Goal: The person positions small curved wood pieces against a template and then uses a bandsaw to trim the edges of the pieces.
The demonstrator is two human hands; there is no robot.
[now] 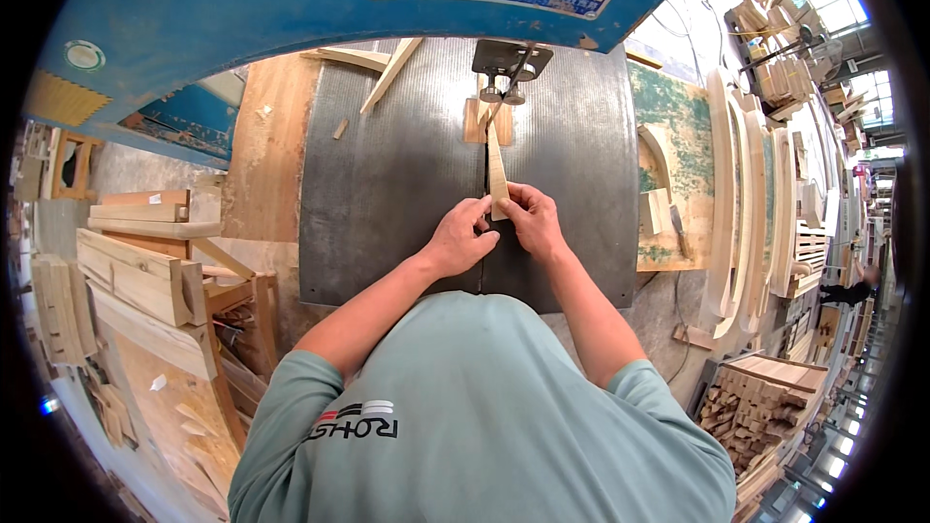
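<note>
A pale, tapered wood strip [497, 169] lies on the dark metal table [397, 189] of a band saw, its thin far end at the blade below the guide [504, 87]. My right hand [535, 221] pinches the strip's wider near end from the right, thumb on top. On the left, my left hand [462, 235] has its fingers curled against the same end, fingertips touching the wood's edge. A light wooden insert [475, 126] surrounds the blade. What the fingertips do under the strip is hidden.
The saw's blue frame [281, 0] arches overhead. Offcuts [392, 73] lie at the table's far left. To the right, a worn green board [678, 116] bears a curved piece and blocks. Stacked timber [136, 261] stands left; a bin of offcuts [756, 416] sits lower right.
</note>
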